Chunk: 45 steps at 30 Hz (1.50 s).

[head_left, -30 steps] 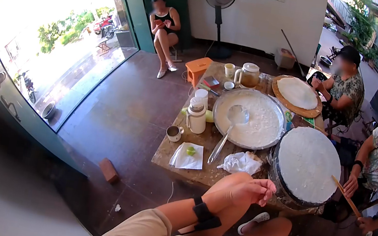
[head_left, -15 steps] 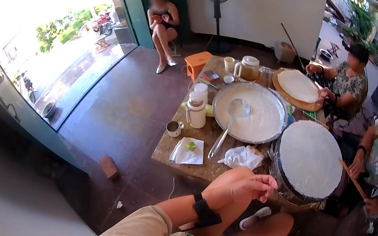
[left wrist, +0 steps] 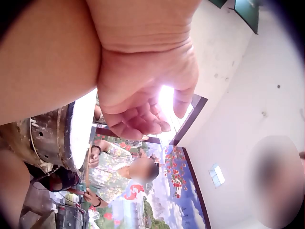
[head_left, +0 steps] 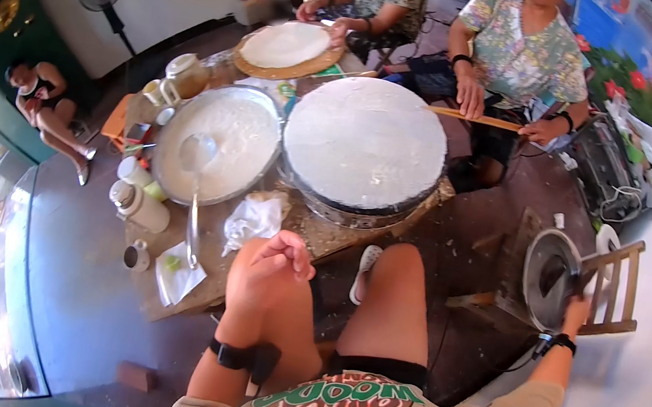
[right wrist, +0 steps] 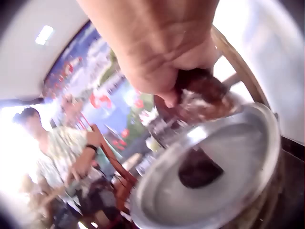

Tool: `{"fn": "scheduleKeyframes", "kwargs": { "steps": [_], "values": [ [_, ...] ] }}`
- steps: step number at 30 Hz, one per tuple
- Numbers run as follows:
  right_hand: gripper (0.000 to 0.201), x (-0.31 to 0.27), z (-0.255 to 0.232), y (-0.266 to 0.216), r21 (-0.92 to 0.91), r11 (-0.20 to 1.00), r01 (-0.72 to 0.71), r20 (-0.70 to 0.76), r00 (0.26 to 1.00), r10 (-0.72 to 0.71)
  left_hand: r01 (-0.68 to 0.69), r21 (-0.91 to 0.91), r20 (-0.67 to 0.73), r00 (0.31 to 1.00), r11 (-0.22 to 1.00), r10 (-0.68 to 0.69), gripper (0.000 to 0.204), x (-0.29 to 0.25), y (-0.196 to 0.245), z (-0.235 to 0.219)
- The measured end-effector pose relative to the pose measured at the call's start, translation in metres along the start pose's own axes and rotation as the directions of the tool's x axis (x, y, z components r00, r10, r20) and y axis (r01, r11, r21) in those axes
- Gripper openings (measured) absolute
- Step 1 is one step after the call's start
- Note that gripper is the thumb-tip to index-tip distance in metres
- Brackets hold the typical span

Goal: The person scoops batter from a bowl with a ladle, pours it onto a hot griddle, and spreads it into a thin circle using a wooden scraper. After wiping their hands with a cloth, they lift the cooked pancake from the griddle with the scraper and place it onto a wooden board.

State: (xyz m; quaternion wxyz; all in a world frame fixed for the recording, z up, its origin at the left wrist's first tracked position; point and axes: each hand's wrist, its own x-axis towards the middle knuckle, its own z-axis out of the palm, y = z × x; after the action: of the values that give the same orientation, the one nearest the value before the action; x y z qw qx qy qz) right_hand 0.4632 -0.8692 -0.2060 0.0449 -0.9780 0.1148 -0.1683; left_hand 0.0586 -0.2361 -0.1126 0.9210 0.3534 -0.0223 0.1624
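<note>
In the head view my left hand point(head_left: 275, 260) rests by my raised knee, its fingers loosely bent and holding nothing; the left wrist view shows this palm point(left wrist: 143, 81) from below. My right hand point(head_left: 575, 312) reaches down to the right, over a metal basin point(head_left: 546, 253) of liquid on a wooden chair. In the right wrist view the fingers curl round a dark brown, glossy piece point(right wrist: 205, 98) just above the basin's rim point(right wrist: 190, 136); I cannot tell its kind. A dark shape point(right wrist: 200, 168) shows inside the basin. Ahead stands a round griddle point(head_left: 366, 145) topped with a white sheet.
Left of the griddle are a wide bowl of white batter point(head_left: 223, 122) with a ladle point(head_left: 193, 216), a white cloth point(head_left: 252, 221) and a thermos point(head_left: 137, 206). A person across the table holds a wooden stick point(head_left: 478, 119); another sits by a round board point(head_left: 283, 50). The chair back point(head_left: 614, 286) rises beside my right hand.
The head view has swung to the right, bringing the basin, the chair and my right hand into sight. My left hand stays by the knee.
</note>
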Motion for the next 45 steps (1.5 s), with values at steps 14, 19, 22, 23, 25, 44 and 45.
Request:
{"fn": "scheduleKeyframes", "kwargs": {
  "steps": [14, 19, 22, 23, 25, 44, 45],
  "values": [
    [0.03, -0.027, -0.012, -0.018, 0.214, 0.972, -0.099, -0.23, 0.962, 0.149, 0.026, 0.086, -0.031, 0.999, 0.996, -0.023, 0.031, 0.004, -0.001, 0.006],
    [0.033, -0.029, -0.016, -0.018, 0.11, 0.994, -0.012, -0.13, 0.991, 0.026, 0.039, 0.068, -0.026, 0.999, 0.997, -0.037, 0.031, 0.004, 0.002, 0.005],
    [0.035, -0.027, 0.001, -0.023, 0.372, 0.928, 0.017, -0.226, 0.971, 0.073, 0.025, 0.034, -0.025, 0.999, 0.999, -0.024, 0.031, 0.005, 0.001, 0.007],
    [0.036, -0.033, 0.004, -0.022, 0.292, 0.956, -0.027, -0.119, 0.991, 0.064, 0.04, 0.035, -0.026, 0.999, 0.999, -0.039, 0.031, 0.003, 0.002, 0.007],
    [0.035, -0.04, 0.005, -0.026, 0.327, 0.943, -0.066, -0.118, 0.987, 0.11, 0.034, 0.034, -0.014, 0.999, 0.999, -0.034, 0.031, 0.001, 0.002, 0.004],
    [0.033, -0.034, -0.001, -0.035, 0.358, 0.933, -0.037, -0.07, 0.995, 0.067, -0.001, 0.027, -0.018, 1.0, 1.0, 0.001, 0.028, 0.001, 0.005, 0.005],
    [0.036, -0.036, 0.002, -0.031, 0.233, 0.972, -0.015, -0.012, 1.0, 0.018, 0.012, 0.024, -0.018, 1.0, 1.0, -0.012, 0.028, -0.001, 0.005, 0.004]
  ]
}}
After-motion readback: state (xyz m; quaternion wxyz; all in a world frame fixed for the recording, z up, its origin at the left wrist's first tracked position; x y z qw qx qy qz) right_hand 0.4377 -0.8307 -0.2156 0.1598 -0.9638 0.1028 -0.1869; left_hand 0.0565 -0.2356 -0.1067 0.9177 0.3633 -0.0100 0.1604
